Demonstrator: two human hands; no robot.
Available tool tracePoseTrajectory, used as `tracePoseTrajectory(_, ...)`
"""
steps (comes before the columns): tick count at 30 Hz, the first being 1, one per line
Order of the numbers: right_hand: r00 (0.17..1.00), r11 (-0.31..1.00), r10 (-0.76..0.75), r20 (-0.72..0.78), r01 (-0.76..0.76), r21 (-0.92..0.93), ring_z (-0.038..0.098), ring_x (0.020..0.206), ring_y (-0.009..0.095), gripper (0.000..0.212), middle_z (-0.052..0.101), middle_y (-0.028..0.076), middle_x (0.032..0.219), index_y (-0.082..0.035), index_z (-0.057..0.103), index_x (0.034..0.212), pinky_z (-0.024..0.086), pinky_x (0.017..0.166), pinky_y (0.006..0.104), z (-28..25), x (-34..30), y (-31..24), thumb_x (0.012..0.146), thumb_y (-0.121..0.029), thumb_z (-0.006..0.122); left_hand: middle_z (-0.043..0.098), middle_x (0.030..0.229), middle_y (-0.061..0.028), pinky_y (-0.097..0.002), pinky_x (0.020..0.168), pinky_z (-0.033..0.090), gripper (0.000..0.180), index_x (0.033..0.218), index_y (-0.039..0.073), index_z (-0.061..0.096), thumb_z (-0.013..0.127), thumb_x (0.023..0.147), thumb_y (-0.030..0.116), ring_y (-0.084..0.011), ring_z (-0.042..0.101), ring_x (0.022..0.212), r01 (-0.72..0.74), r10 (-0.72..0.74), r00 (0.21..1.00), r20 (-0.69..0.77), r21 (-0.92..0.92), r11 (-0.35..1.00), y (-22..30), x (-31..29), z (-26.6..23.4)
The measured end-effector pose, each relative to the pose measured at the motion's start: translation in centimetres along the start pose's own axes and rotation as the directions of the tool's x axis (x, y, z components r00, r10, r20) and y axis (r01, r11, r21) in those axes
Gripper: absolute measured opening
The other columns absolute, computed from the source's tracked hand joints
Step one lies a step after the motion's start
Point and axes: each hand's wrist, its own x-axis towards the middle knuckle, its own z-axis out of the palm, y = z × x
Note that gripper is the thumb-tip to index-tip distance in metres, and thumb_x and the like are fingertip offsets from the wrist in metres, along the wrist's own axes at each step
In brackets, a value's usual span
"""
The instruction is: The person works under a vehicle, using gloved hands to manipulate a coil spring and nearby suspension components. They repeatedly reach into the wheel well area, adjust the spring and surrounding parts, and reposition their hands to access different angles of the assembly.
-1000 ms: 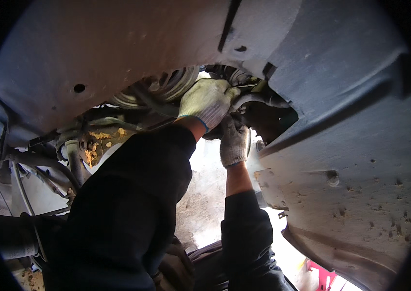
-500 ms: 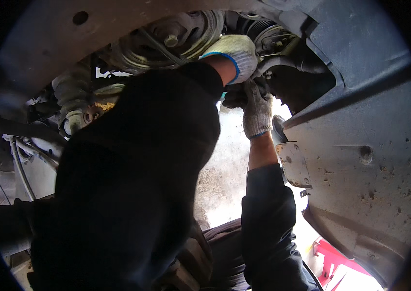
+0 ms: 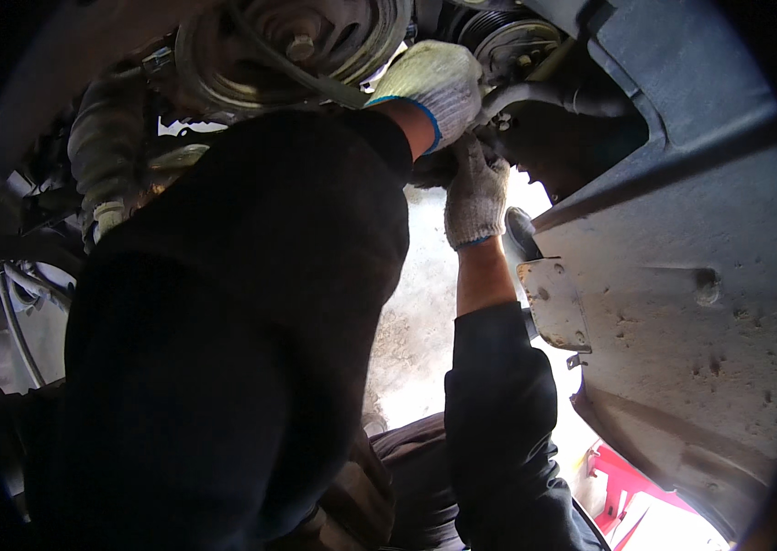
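1. In the head view, the curved grey hose (image 3: 544, 95) lies just right of our left hand (image 3: 432, 87), its near end meeting that hand's outline; we cannot tell whether the fingers touch it.
2. The hose's long axis runs mostly left to right, bowed upward, below the small pulley (image 3: 521, 50); the large pulley (image 3: 319, 37) lies on our left hand's other side.
3. Our left hand is the nearer; our right hand (image 3: 478, 193) sits just beneath it, fingers pointing up, the hose above and to their right.
4. Our left fingers are mostly hidden, our right fingertips in shadow; how far open either is, or what it holds, we cannot tell.
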Motion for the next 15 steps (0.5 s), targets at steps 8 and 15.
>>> tracePoseTrajectory(8,0.997,0.926,0.072,0.020,-0.074,0.369,0.068,0.070,0.015,0.027,0.072,0.007,0.085,0.001,0.070,0.103,0.057,0.066,0.0295,0.1,0.0,-0.9,0.100,-0.025,0.069,0.071,0.084,-0.0142,-0.0430,0.070,0.055,0.020,0.083,0.008,0.076,0.063,0.084,0.023,-0.0319,0.071,0.083,0.183,-0.168,0.980,0.108,-0.141,0.973,0.5,0.4,-1.7)
tracePoseTrajectory(15,0.999,0.880,-0.005,0.052,-0.020,0.474,0.069,0.065,0.020,0.019,0.072,0.009,0.082,0.004,0.071,0.096,0.060,0.060,0.0340,0.2,-0.4,-0.7,0.097,-0.015,0.067,0.073,0.104,-0.0190,-0.0430,0.086,0.057,0.020,0.102,0.008,0.074,0.064,0.085,0.014,-0.0330,0.071,0.102,0.111,-0.066,0.946,0.317,-0.125,0.986,0.6,-1.2,-5.6)
